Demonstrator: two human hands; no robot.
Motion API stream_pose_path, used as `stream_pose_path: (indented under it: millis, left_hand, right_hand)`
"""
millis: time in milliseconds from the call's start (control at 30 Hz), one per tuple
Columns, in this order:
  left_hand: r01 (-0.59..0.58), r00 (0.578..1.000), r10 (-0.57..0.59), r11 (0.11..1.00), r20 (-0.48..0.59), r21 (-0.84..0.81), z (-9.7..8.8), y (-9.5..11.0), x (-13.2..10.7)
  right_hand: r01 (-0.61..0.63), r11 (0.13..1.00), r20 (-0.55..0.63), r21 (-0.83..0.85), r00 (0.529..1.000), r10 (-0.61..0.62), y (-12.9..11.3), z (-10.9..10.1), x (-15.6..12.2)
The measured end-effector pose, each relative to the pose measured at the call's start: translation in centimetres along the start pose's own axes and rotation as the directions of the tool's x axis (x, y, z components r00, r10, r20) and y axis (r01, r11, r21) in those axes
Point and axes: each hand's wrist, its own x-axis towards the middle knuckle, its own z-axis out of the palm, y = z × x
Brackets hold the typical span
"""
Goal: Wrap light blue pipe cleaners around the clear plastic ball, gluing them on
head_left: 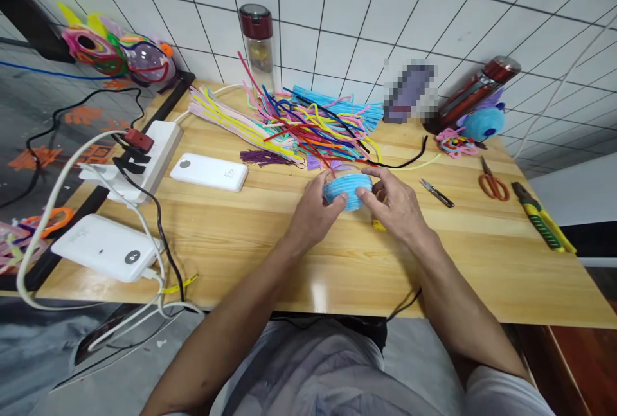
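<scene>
A blue coil of wound pipe cleaner [351, 192] is held between my two hands, just above the wooden table. My left hand [315, 207] grips its left side, thumb across the front. From the right, my right hand [396, 204] presses its thumb on the coil, with the index finger along the top edge. Something small and yellow [378, 225] shows under my right hand; its kind is unclear. Behind the coil lies a heap of many-coloured pipe cleaners [328, 123], with a bundle of blue pipe cleaners [371, 114] at its back.
Thread snips [438, 193], scissors [494, 183] and yellow-green pliers [542, 217] lie to the right. White power banks [209, 171] and a power strip [159, 152] with cables occupy the left. A glass bottle [258, 43] and a red flask [475, 91] stand near the tiled wall.
</scene>
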Motion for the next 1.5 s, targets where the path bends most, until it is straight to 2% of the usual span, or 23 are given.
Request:
stream_pose_path:
  millis: [167, 367, 600, 700, 933, 1233, 1500]
  left_hand:
    - [-0.054, 0.999, 0.054, 0.998, -0.002, 0.017, 0.2, -1.4, 0.6]
    - [-0.120, 0.993, 0.120, 0.992, 0.002, 0.028, 0.0, -2.1, 0.9]
    - [-0.109, 0.992, 0.108, 0.994, 0.066, 0.018, -0.5, -2.4, 1.3]
    - [-0.112, 0.993, 0.111, 0.994, 0.050, 0.020, -0.5, -2.6, 1.5]
    - [-0.091, 0.996, 0.090, 0.993, 0.023, 0.077, -0.1, -2.3, 1.4]
    - [-0.082, 0.995, 0.081, 0.996, 0.058, 0.019, -0.5, -1.9, 1.2]
    - [-0.069, 0.997, 0.067, 0.996, 0.029, 0.052, -0.2, -1.5, 1.1]
  right_hand:
    - [0.017, 1.000, -0.012, -0.011, 1.000, -0.018, -0.2, 0.2, 0.3]
    - [0.005, 0.998, 0.039, -0.062, 0.999, -0.002, -0.7, -0.2, 0.6]
    - [-0.026, 0.998, 0.073, -0.064, 0.997, 0.030, -0.5, -0.4, 0.8]
    - [-0.044, 0.995, 0.090, -0.085, 0.995, 0.052, -0.6, -0.4, 0.8]
    - [-0.007, 0.996, 0.076, -0.086, 0.997, 0.014, -0.5, -0.4, 0.8]
    - [-0.045, 0.997, 0.104, -0.069, 0.993, 0.052, -1.0, -0.9, 1.0]
    - [-0.025, 0.996, 0.112, -0.084, 0.993, 0.034, -1.2, -1.0, 1.0]
